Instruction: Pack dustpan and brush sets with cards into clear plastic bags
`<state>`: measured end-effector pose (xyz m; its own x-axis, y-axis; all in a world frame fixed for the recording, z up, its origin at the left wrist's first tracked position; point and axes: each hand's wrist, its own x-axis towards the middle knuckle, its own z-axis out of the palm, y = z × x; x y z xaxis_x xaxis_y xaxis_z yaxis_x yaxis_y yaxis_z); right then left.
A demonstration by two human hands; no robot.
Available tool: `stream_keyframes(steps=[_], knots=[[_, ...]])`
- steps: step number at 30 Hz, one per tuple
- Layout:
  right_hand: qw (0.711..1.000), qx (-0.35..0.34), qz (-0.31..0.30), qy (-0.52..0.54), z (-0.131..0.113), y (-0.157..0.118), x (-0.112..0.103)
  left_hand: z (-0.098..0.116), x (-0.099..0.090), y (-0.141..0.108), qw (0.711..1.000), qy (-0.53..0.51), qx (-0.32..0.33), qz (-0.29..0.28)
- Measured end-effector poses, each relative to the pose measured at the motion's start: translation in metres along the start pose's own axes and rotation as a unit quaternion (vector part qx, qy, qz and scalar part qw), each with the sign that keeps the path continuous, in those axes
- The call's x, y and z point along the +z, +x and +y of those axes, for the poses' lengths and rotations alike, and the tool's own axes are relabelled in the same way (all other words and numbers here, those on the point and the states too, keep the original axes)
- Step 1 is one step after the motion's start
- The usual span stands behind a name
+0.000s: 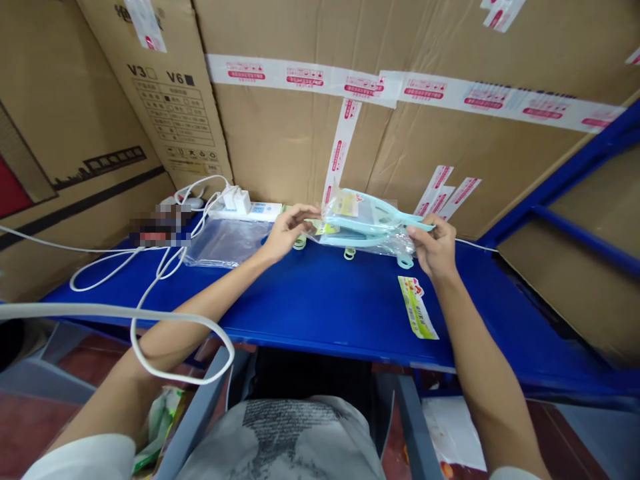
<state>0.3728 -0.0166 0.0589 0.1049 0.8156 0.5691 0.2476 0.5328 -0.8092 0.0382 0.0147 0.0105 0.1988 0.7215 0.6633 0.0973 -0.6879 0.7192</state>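
A clear plastic bag (395, 247) is stretched between my hands above the blue table. It holds flat light-blue plastic pieces (367, 217) with long outlines that narrow to the right; their exact kind I cannot make out. My right hand (436, 245) is closed on the narrow light-blue end at the bag's right side. My left hand (293, 232) pinches the bag's left edge beside a yellow-green label. Below the bag lie small pale green rings (349, 254) and a light-blue ring (405, 261). A yellow-green printed card (417, 308) rests near my right forearm.
Flat clear bags (225, 241) lie left of my left hand. Behind them is a white power strip (267, 211) with plugs and looping white cables (175, 267); one cable hangs across my left forearm. Taped cardboard (280, 133) stands behind the blue table (310, 300).
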Motion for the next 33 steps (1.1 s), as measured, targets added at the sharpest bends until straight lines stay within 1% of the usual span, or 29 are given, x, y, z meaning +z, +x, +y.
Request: stream_keyframes(steps=[2, 4, 7, 9, 12, 14, 15, 16, 17, 18, 19, 20, 21, 22, 24, 28, 30, 33], knots=[[1.0, 0.016, 0.009, 0.018, 0.001, 0.0, 0.0, 0.0, 0.0, -0.001, 0.999, 0.019, 0.037, -0.015], [0.999, 0.031, 0.008, 0.037, 0.002, 0.0, 0.0, 0.003, 0.001, -0.003, 0.994, 0.066, 0.082, -0.021], [0.996, 0.028, -0.019, 0.085, 0.007, 0.0, 0.001, 0.008, 0.002, -0.005, 0.98, 0.127, 0.152, -0.022], [0.991, 0.015, -0.041, 0.123, 0.009, 0.002, 0.0, 0.009, -0.002, -0.003, 0.972, 0.152, 0.182, -0.005], [0.987, 0.008, -0.051, 0.151, 0.01, 0.005, -0.005, 0.011, -0.018, 0.004, 0.965, 0.173, 0.189, 0.054], [0.987, 0.012, -0.055, 0.15, 0.01, 0.006, -0.009, 0.019, -0.03, 0.009, 0.974, 0.125, 0.174, 0.08], [0.987, 0.016, -0.061, 0.146, 0.01, 0.006, -0.01, 0.026, -0.035, 0.01, 0.98, 0.086, 0.164, 0.065], [0.987, 0.021, -0.072, 0.141, 0.01, 0.005, -0.011, 0.034, -0.039, 0.011, 0.986, 0.046, 0.157, 0.031], [0.987, 0.026, -0.087, 0.135, 0.009, 0.005, -0.011, 0.043, -0.04, 0.01, 0.987, 0.022, 0.155, -0.026], [0.985, 0.031, -0.103, 0.132, 0.009, 0.004, -0.01, 0.052, -0.04, 0.009, 0.982, 0.023, 0.159, -0.1], [0.984, 0.036, -0.12, 0.13, 0.009, 0.003, -0.01, 0.06, -0.039, 0.007, 0.973, 0.041, 0.171, -0.152], [0.982, 0.04, -0.132, 0.132, 0.008, 0.003, -0.01, 0.066, -0.036, 0.004, 0.962, 0.067, 0.184, -0.191], [0.98, 0.044, -0.138, 0.136, 0.008, 0.002, -0.009, 0.071, -0.032, 0.002, 0.953, 0.094, 0.197, -0.21], [0.979, 0.045, -0.138, 0.143, 0.008, 0.002, -0.01, 0.073, -0.029, -0.001, 0.947, 0.117, 0.209, -0.213], [0.978, 0.046, -0.125, 0.159, 0.008, 0.003, -0.011, 0.07, -0.023, -0.004, 0.94, 0.154, 0.23, -0.198], [0.977, 0.052, -0.099, 0.18, 0.01, 0.006, -0.016, 0.052, -0.016, -0.006, 0.925, 0.213, 0.261, -0.173], [0.978, 0.052, -0.095, 0.181, 0.011, 0.006, -0.017, 0.045, -0.014, -0.007, 0.926, 0.212, 0.272, -0.155], [0.977, 0.05, -0.098, 0.184, 0.011, 0.005, -0.015, 0.041, -0.012, -0.01, 0.936, 0.172, 0.284, -0.115]])
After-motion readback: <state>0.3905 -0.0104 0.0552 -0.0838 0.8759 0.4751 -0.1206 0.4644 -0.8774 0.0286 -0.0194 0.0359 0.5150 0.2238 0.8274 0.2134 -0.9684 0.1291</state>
